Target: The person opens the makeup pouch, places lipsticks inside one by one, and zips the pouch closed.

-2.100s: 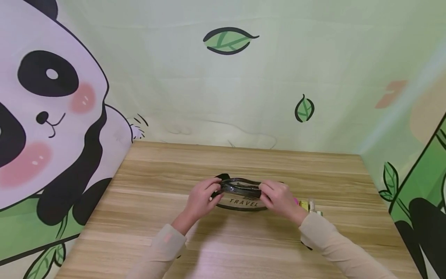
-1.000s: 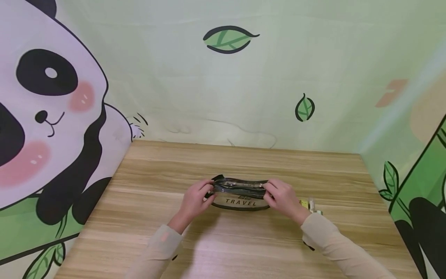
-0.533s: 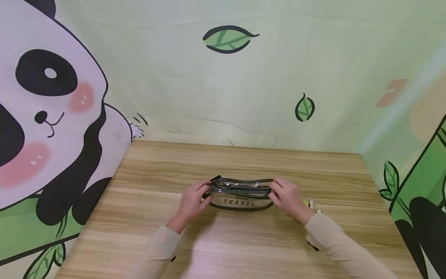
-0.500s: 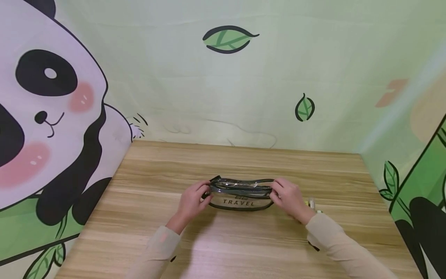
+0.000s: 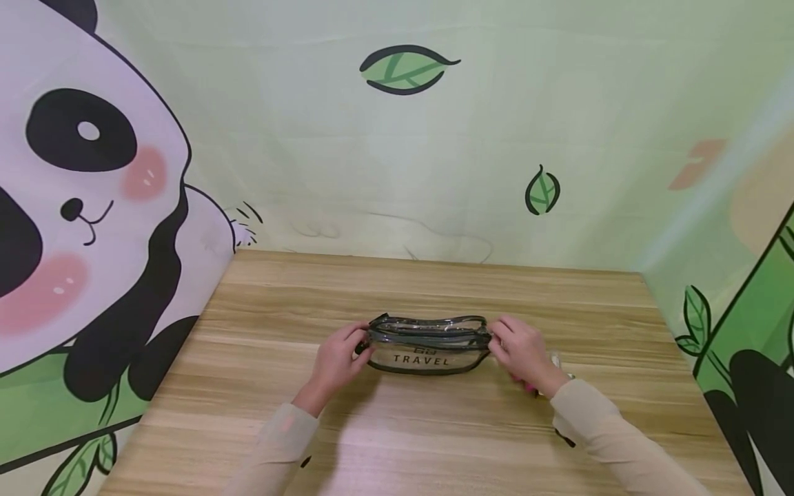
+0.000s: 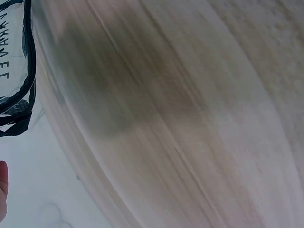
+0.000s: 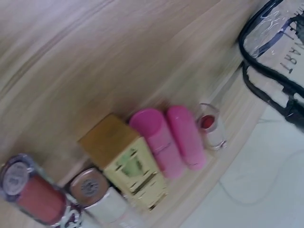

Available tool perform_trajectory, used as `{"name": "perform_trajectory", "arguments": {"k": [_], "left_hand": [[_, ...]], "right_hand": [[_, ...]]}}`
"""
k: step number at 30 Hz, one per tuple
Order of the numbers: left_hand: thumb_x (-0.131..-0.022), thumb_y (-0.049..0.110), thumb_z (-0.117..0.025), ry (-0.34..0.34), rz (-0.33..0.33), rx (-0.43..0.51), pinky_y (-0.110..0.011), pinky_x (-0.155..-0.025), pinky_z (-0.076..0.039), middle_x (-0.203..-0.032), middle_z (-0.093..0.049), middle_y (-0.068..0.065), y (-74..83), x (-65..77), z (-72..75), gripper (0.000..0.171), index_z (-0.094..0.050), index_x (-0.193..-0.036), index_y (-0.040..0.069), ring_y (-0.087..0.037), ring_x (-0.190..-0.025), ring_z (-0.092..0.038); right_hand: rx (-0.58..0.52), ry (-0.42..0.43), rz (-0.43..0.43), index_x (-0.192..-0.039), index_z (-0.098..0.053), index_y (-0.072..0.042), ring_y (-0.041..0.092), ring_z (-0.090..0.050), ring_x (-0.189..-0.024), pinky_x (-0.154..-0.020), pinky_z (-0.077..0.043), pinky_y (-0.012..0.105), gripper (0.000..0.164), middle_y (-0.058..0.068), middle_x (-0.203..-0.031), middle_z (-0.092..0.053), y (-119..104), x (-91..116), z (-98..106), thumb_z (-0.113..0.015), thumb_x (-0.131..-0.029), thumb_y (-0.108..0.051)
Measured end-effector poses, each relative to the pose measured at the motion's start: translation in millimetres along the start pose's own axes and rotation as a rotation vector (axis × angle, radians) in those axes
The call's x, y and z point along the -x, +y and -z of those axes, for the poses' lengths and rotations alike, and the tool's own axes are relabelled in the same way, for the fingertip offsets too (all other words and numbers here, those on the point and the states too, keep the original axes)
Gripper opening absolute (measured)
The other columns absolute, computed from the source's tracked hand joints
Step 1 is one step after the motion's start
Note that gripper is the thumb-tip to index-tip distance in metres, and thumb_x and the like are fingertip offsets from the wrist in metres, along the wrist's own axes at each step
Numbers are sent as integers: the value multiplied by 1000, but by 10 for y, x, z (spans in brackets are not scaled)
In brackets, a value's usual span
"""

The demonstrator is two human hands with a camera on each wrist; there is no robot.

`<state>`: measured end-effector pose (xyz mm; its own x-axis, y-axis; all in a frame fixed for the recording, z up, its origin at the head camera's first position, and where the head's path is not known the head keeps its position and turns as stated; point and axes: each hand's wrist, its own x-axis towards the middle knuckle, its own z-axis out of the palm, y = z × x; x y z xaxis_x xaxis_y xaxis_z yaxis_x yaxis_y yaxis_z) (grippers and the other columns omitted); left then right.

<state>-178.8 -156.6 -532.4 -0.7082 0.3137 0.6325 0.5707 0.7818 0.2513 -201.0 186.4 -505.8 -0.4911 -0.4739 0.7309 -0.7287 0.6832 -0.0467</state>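
A clear travel pouch [image 5: 422, 360] with black trim and TRAVEL lettering stands on the table, its top edges parted. My left hand [image 5: 337, 359] pinches its upper left end. At the opposite upper corner, my right hand [image 5: 524, 353] pinches the trim by the zipper end; the fingertips are partly hidden. The left wrist view catches only the pouch's end [image 6: 28, 61] and a bit of a finger [image 6: 2, 187]. In the right wrist view the pouch [image 7: 278, 35] enters at upper right, and no fingers show there.
Cosmetics stand under my right wrist: a pinkish bottle [image 7: 42, 199], a brown-capped bottle [image 7: 90, 187], a gold box [image 7: 128, 159], two pink tubes [image 7: 159, 142] and a clear tube with red inside [image 7: 209, 124]. The wooden table [image 5: 298, 289] meets a panda-printed backdrop [image 5: 459, 151].
My hands have moved apart: the right hand slid rightward to the pouch's right end, the left hand shifted slightly left. More of the pouch's top shows between them.
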Motion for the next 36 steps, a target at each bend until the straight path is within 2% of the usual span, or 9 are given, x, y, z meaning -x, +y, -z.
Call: {"name": "perform_trajectory", "arguments": {"k": [11,18,25,32,36], "left_hand": [[-67,16,-72,-22,25,-13,-31,-69,-51,-99,-64,-1,-14,39,5,16,-58,-75,13,-17,-86,-62],[-67,17,-72,-34,30,-23,-30,-68,-51,-99,-64,-1,-18,49,1,16,-60,-78,13,-17,-85,-62],[-67,18,-73,-37,36,-28,-30,-69,-51,-100,-64,-2,-32,67,-17,18,-60,-80,13,-17,-86,-62],[-66,18,-75,-58,49,-21,-33,-71,-51,-100,-64,-3,-48,89,-32,25,-62,-86,10,-20,-86,-62],[-66,17,-75,-60,56,-17,-33,-69,-50,-99,-64,-3,-52,103,-38,25,-62,-86,10,-20,-85,-62]], "right_hand": [[50,-36,-4,-73,-59,-7,11,-47,-57,-46,-42,22,8,1,-69,-53,58,91,-27,-56,-66,-10],[57,-40,-23,-73,-59,-6,14,-49,-58,-46,-44,25,9,2,-70,-53,65,106,-34,-60,-64,-8],[56,-35,-60,-75,-58,-5,16,-52,-59,-47,-45,29,11,5,-71,-54,70,131,-27,-57,-65,-8],[75,-43,-50,-72,-56,-8,13,-46,-53,-41,-39,27,5,2,-67,-50,95,241,-56,-53,-72,-12],[97,-60,-44,-74,-57,-8,13,-45,-52,-41,-37,27,6,2,-67,-50,104,302,-108,-54,-72,-13]]}}
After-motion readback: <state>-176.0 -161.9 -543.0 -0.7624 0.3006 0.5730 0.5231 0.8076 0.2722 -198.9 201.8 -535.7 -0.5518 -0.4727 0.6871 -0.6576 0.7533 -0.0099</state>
